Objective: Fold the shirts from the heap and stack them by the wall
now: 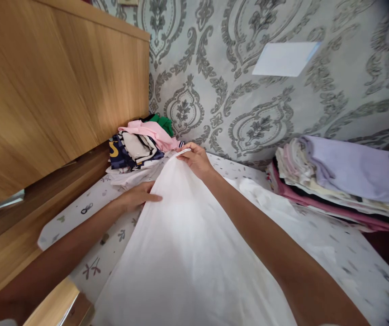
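A large white cloth (194, 240), perhaps a garment, hangs from my hands and spreads toward me, covering the lower middle of the view. My right hand (196, 159) pinches its narrow gathered top edge between thumb and fingers. Lower down, my left hand (140, 195) grips the cloth's left edge, the thumb lying on top and the other fingers hidden behind it. Beneath the cloth lies a white patterned sheet (92, 267). Just beyond my hands sits a rumpled heap of clothes (147, 136), with pink, green, navy and white pieces.
On the right stands a stack of folded clothes (343, 181), lilac on top. More white fabric (269, 203) lies beside my right forearm. A wooden cabinet (62, 72) borders the left side. Behind is a patterned wall (211, 90) with a white paper (284, 59) on it.
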The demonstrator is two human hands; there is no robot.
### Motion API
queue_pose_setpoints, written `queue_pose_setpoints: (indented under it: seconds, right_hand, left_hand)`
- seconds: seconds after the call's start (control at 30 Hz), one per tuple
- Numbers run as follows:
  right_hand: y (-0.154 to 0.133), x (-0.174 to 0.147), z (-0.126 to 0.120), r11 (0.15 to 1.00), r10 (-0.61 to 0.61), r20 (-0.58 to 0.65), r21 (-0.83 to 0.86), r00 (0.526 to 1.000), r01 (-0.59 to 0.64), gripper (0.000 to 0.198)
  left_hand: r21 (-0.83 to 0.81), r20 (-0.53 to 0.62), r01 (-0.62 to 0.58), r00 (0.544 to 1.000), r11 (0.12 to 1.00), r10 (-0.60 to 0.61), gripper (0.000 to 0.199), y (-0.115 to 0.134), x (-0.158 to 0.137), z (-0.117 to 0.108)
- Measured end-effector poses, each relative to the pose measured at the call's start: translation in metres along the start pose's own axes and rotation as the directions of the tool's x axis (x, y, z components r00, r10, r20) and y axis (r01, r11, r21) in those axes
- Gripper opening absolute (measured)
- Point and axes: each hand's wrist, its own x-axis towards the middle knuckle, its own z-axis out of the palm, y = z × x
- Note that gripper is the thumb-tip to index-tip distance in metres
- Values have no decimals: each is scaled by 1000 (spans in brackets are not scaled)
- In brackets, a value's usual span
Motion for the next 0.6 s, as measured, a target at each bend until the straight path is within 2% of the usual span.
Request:
queue_pose_setpoints:
  seconds: [0.07, 0.1, 0.17, 0.3, 0.37, 0.47, 0.6]
  right_hand:
    - [-2, -2, -3, 1000, -4, -1, 23, 1000, 4, 21]
    - [-2, -2, -4, 1000, -8, -2, 28, 1000, 8, 21]
    - [0, -3, -5, 999, -23, -7, 26, 1000, 23, 21]
    - [14, 4, 2, 1000, -20, -16, 16, 1000, 20, 18]
    - [26, 11, 6, 1000, 11, -25, 14, 1000, -11, 16]
    - [52, 26, 13, 998, 57, -70, -19, 996, -58, 15]
    - [94, 38, 19, 990, 109, -114, -72, 987, -117, 20]
  left_hand:
    - [-32, 20, 105, 994, 994, -104, 60, 0, -7, 2]
    - [-52, 10, 114, 993, 992, -114, 60, 0, -10, 1]
    - [-64, -47, 66, 996, 996, -69, 60, -1, -15, -3]
    - [89, -183, -24, 982, 996, 40, 48, -7, -18, -13]
    - [76, -207, -19, 978, 997, 35, 44, -10, -15, -16]
    - [-38, -247, 43, 968, 998, -51, 43, -14, -7, -19]
    - [-24, -343, 162, 925, 987, -160, 37, -16, -3, -22]
